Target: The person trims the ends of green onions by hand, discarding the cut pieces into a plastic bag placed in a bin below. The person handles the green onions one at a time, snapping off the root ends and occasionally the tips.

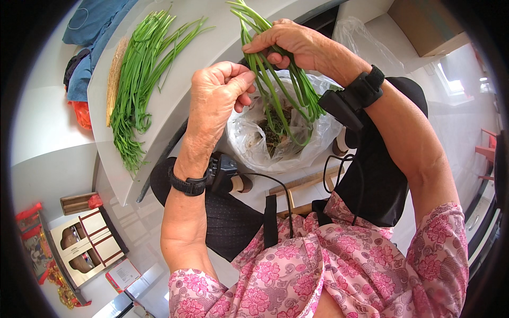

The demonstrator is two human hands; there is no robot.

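Note:
My right hand (284, 44) grips a small bunch of garlic chives (296, 85), whose long green leaves hang down over a clear plastic bag. My left hand (220, 89) has its thumb and forefinger pinched together at the bunch's left edge; whether a leaf lies between them is hard to see. Below both hands, the open plastic bag (246, 145) lines a round container on the floor between my feet. Dry brown and green plant scraps (274, 129) lie inside it. A larger pile of garlic chives (139, 79) rests on the white tabletop (175, 95) to the left.
Beside the larger pile lies a straw-coloured bundle of stalks (117, 79). Blue cloth (99, 31) sits past the table's far left edge. A cardboard box (427, 28) stands at upper right. A black cable (286, 187) runs from my left wrist device (220, 171) across my lap.

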